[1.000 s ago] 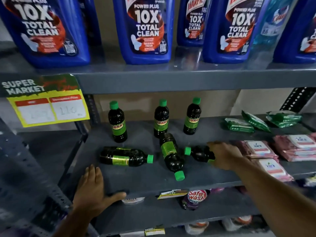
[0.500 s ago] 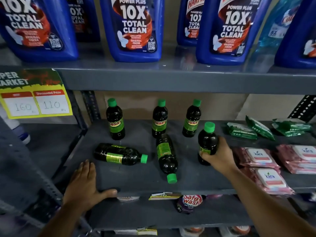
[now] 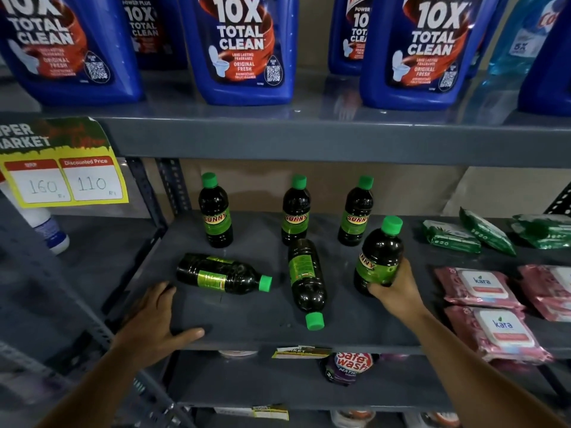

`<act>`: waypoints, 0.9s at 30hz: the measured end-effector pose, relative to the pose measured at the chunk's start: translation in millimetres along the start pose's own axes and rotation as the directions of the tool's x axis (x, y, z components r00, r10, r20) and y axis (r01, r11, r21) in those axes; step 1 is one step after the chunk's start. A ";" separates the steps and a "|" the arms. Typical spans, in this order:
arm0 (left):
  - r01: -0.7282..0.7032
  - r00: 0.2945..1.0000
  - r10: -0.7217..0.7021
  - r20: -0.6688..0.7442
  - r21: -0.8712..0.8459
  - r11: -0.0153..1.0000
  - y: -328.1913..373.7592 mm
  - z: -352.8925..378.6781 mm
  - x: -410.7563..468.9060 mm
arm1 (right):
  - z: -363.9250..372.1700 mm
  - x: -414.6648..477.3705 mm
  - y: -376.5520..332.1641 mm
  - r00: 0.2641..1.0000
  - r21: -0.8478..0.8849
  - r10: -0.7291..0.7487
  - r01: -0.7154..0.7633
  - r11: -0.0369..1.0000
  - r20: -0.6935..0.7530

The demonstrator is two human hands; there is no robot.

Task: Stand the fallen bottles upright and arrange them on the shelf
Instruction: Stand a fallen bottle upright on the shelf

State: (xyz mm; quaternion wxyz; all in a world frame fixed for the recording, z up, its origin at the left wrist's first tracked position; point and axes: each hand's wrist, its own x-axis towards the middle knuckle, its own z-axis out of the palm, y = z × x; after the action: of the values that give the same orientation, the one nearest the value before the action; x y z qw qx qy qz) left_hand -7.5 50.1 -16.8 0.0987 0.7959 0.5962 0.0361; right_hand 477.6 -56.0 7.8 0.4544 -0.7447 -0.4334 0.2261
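while right hand grips dark green-capped bottle upright, left hand lies flat, open, on shelf.

Two bare forearms, no sleeves, left hand and right hand ringless, no watch or glove, before the shelf

1. Middle shelf: grey painted metal, matt, faintly scuffed near its front edge.
2. Perforated upright post: grey metal.
3. Sunny bottles: dark glossy plastic, smooth green plastic caps, shiny green labels.
4. Toilet-cleaner bottles on the upper shelf: glossy blue plastic, printed glossy labels.
5. Price card: paper, matt, yellow border.
6. Pink wipes packs at the right edge: soft crinkled plastic film, slight sheen.
7. Green packs: glossy film.
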 end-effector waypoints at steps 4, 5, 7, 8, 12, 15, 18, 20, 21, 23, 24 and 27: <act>-0.022 0.999 0.025 -0.040 0.065 0.998 0.9 6.0 2.0 | 8.9 -1.4 -9.5 0.986 -0.068 -0.056 0.046 0.997 -0.159; -0.033 0.998 0.037 -0.043 0.075 0.997 0.3 6.5 2.3 | 11.9 -4.3 -11.0 0.982 -0.048 -0.039 0.031 0.998 -0.186; -0.056 0.997 0.060 -0.041 0.090 0.994 -1.4 7.2 3.2 | 15.9 -7.8 -11.3 0.983 0.000 -0.011 0.012 1.000 -0.181; -0.068 0.997 0.071 -0.035 0.097 0.993 -2.8 7.2 3.6 | 18.0 -7.6 -11.0 0.988 -0.002 -0.020 0.020 1.000 -0.156; -0.090 0.996 0.091 -0.003 0.124 0.988 -3.4 8.2 4.3 | 24.2 -5.9 -21.7 0.975 -0.067 -0.135 0.125 0.990 -0.175; -0.096 0.995 0.097 -0.002 0.116 0.989 -1.6 6.1 2.3 | 28.6 -5.5 -22.6 0.975 -0.052 -0.077 0.068 0.996 -0.209; -0.098 0.995 0.099 -0.010 0.106 0.990 -0.5 3.9 2.4 | 31.0 -2.4 -16.4 0.988 -0.025 -0.015 0.011 1.000 -0.156; -0.096 0.995 0.097 -0.001 0.103 0.990 0.2 3.5 2.7 | 30.9 -1.8 -17.9 0.988 -0.009 -0.012 0.011 1.000 -0.151; -0.096 0.995 0.096 -0.004 0.098 0.991 0.3 3.7 2.8 | 30.3 -1.6 -17.9 0.988 -0.006 -0.017 0.016 1.000 -0.151; -0.093 0.996 0.094 -0.011 0.093 0.991 0.2 4.1 2.2 | 28.6 -3.6 -19.0 0.991 0.002 -0.025 0.025 1.000 -0.131; -0.091 0.996 0.093 -0.009 0.095 0.991 0.3 3.9 2.1 | 28.4 -7.2 -21.1 0.994 0.014 -0.019 0.021 1.000 -0.111; -0.085 0.996 0.085 0.003 0.097 0.992 0.8 3.4 2.2 | 27.8 -20.6 -23.4 0.962 -0.080 -0.098 0.080 0.994 -0.253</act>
State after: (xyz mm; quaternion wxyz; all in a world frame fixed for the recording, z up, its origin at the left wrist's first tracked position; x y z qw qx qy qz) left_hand -5.5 51.6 -20.1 0.0578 0.8245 0.5628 0.0117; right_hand 436.2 -55.2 13.5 0.4906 -0.7625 -0.4115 0.0920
